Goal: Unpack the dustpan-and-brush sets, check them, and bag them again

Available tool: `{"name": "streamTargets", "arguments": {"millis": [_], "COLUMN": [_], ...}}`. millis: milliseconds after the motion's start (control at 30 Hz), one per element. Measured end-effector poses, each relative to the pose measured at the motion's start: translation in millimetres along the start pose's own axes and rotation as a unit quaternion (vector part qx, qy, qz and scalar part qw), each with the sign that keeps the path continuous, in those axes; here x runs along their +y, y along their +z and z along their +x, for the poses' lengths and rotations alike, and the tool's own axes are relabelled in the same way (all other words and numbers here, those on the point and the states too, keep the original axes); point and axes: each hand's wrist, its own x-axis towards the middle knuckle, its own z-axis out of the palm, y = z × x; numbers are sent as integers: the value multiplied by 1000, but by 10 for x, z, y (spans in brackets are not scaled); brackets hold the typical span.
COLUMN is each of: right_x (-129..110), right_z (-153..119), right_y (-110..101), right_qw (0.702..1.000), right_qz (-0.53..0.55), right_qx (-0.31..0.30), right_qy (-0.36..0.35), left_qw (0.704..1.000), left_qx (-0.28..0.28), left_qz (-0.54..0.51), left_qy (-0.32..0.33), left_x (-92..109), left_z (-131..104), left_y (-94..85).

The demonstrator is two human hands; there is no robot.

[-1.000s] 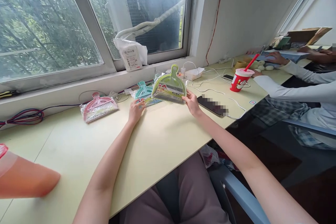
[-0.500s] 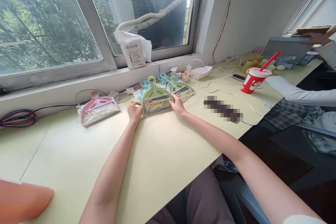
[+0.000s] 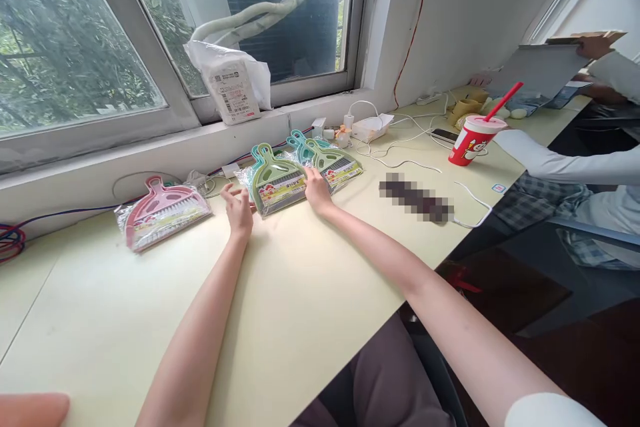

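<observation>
A green dustpan-and-brush set in clear wrapping lies on turquoise sets at the back of the table, its handle toward the window. My left hand is just left of it, fingers bent and apart, holding nothing. At its right edge, my right hand has its fingers stretched along the side; the thumb is mostly hidden. Close by on the right is another green set, with turquoise ones behind it. A pink dustpan-and-brush set lies farther left.
A white packet stands on the sill. White cables and a charger lie along the wall. To the right are a blurred-out dark object, a phone and a red cup with a straw. Another person's sleeve reaches in beyond.
The green set, earlier raised between both hands, now lies lower and flatter on the turquoise ones. My left hand has let go and spread its fingers. The view has turned slightly right.
</observation>
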Motion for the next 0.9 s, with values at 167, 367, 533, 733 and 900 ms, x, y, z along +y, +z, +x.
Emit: {"name": "streamTargets", "arguments": {"millis": [167,367,533,733,900], "right_x": [-66,-140,-152,-156,-190], "right_z": [6,16,48,76,50], "right_y": [5,-63,-80,-80,-132], "right_qw": [998,987,977,972,959], "right_qz": [-65,-147,-202,-219,-249], "right_qx": [-17,-34,-31,-16,-20], "right_qy": [-17,-50,-62,-77,-135], "left_qw": [964,948,918,936,956], "left_qx": [-74,-75,-116,-97,-71], "left_qz": [217,279,341,297,245], "left_qy": [133,133,166,164,148], "left_x": [92,214,255,138,65], "left_z": [-115,-188,-279,-216,-109], "left_y": [14,-35,-43,-29,-33]}}
